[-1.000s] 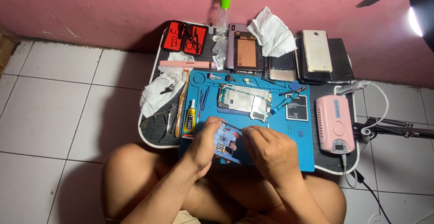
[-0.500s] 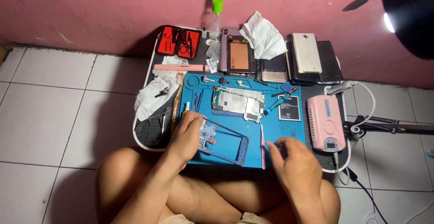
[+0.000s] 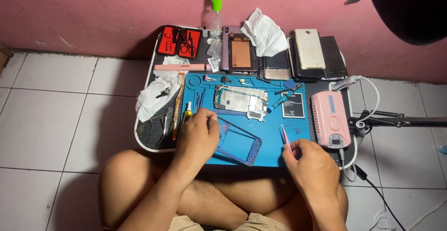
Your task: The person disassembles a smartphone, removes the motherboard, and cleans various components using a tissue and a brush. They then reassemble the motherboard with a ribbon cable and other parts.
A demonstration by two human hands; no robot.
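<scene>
Sitting cross-legged on white tiles [image 3: 46, 119] against a pink wall [image 3: 93, 7], working over a blue mat [image 3: 274, 133] on a low table [image 3: 149, 138].

Left hand [image 3: 198, 131] resting on the near-left end of a dark phone frame [image 3: 237, 140], fingers curled over its edge; hiding that corner, so hard telling whether pinching or only pressing down. Right hand [image 3: 312, 168] pinching pink tweezers [image 3: 285, 138], tips pointing up and away from the palm, well right of the frame.

Lying just beyond the left hand's fingers: a bare phone chassis [image 3: 240, 101]. Beyond the tweezers: a black battery [image 3: 294, 105] and a blue-handled screwdriver [image 3: 278, 103]. Right of the tweezer hand: a pink box-shaped device [image 3: 330, 119], its cable running off toward the edge. Small parts along the mat's far edge too tiny to identify. Dark shape at top right cutting off the corner, out of focus.

Compared with half a second ago: left hand staying on the frame, frame lying at much the same slant; right hand now lifted off the mat's near edge, holding the tweezers higher.

Stacked at the table's far side: several phones [image 3: 309, 49], crumpled tissue [image 3: 265, 35], a red tool case [image 3: 181, 41].
</scene>
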